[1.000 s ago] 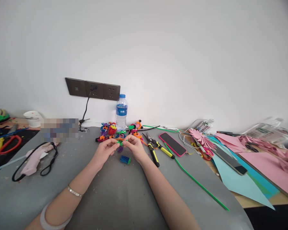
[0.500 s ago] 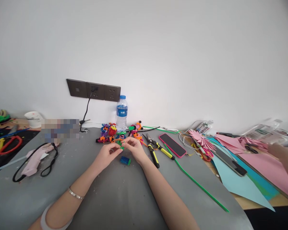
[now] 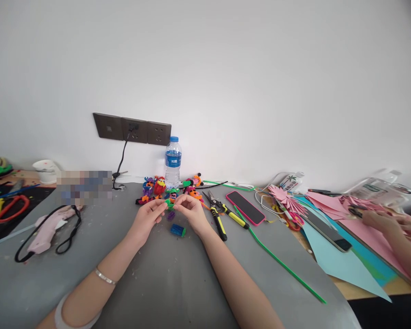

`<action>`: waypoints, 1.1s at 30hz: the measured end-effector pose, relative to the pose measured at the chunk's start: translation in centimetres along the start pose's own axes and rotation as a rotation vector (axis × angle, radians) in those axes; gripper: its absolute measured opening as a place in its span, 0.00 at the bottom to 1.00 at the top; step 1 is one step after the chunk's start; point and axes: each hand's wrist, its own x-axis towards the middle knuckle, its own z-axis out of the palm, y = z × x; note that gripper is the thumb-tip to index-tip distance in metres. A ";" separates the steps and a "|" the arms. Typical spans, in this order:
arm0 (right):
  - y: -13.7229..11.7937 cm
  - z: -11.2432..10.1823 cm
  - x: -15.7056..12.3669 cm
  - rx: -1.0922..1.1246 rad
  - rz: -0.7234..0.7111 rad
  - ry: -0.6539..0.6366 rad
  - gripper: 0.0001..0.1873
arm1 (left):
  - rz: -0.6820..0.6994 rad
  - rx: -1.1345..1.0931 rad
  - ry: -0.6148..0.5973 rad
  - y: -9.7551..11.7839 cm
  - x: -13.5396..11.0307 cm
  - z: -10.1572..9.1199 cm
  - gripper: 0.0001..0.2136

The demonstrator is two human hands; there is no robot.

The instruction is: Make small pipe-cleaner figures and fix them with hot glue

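Note:
My left hand [image 3: 149,217] and my right hand [image 3: 192,211] meet above the grey mat [image 3: 164,274], both pinched on a small green pipe-cleaner piece [image 3: 170,204]. A purple bit [image 3: 171,215] and a small blue block [image 3: 177,230] lie on the mat just below my fingers. Several colourful pipe-cleaner figures [image 3: 157,186] stand in a row behind my hands. Yellow-handled pliers [image 3: 221,214] lie right beside my right hand.
A water bottle [image 3: 173,162] stands at the wall under the sockets [image 3: 133,129]. A pink glue gun [image 3: 44,228] with black cord lies left. A pink-cased phone [image 3: 245,207], a long green pipe cleaner [image 3: 281,260] and coloured paper [image 3: 349,260] lie right. Another person's hand [image 3: 380,221] works on the pink paper.
My hands stayed together on the green piece, with the fingers shifting slightly. Another person's hand has come further in over the pink paper at the right.

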 end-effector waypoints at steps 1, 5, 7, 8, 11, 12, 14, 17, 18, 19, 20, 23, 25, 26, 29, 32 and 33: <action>0.0 0.0 0.0 -0.018 0.004 -0.010 0.09 | -0.001 -0.007 -0.008 0.1 0.0 0.0 0.17; -0.3 0.0 -0.1 -0.079 0.019 -0.035 0.10 | -0.002 0.000 -0.055 0.4 -0.2 0.1 0.16; -0.4 -0.1 -0.2 -0.088 0.028 -0.039 0.10 | -0.006 0.018 -0.071 0.4 -0.1 0.1 0.17; -0.5 -0.1 -0.2 -0.085 0.037 -0.037 0.10 | -0.010 0.030 -0.080 0.3 0.0 0.1 0.17; -0.5 -0.2 -0.2 -0.049 0.065 -0.022 0.09 | -0.031 0.077 -0.106 0.3 0.0 0.0 0.18; -0.5 -0.2 -0.2 -0.034 0.069 -0.015 0.09 | -0.036 0.094 -0.121 0.4 0.0 0.0 0.18; -0.5 -0.2 -0.2 -0.011 0.074 -0.010 0.09 | -0.045 0.139 -0.166 0.5 -0.2 0.1 0.18; -0.6 -0.1 -0.2 0.004 0.084 -0.035 0.10 | -0.054 0.220 -0.237 0.7 -0.5 0.2 0.18; -0.6 -0.1 -0.2 0.007 0.091 -0.050 0.10 | -0.055 0.240 -0.251 0.8 -0.6 0.3 0.18; -0.6 -0.1 -0.2 0.013 0.095 -0.061 0.10 | -0.054 0.249 -0.259 0.9 -0.6 0.4 0.18; -0.6 -0.2 -0.1 0.018 0.098 -0.065 0.10 | -0.050 0.246 -0.263 0.9 -0.7 0.4 0.18; -0.4 -0.3 -0.1 0.029 0.099 -0.039 0.10 | -0.041 0.179 -0.243 1.0 -0.8 0.6 0.17; -0.2 -0.4 -0.1 0.027 0.098 -0.019 0.10 | -0.052 0.117 -0.206 1.0 -0.7 0.7 0.17; -0.1 -0.5 -0.1 0.022 0.098 -0.013 0.10 | -0.062 0.089 -0.189 0.9 -0.7 0.7 0.17; 0.1 -0.6 0.0 0.011 0.091 0.002 0.10 | -0.083 0.030 -0.149 0.9 -0.7 0.7 0.18; 0.0 -0.6 -0.1 0.019 0.074 0.003 0.10 | -0.074 0.033 -0.130 0.9 -0.7 0.7 0.18; 0.0 -0.5 -0.1 0.023 0.068 0.001 0.09 | -0.061 0.047 -0.123 1.0 -0.7 0.8 0.17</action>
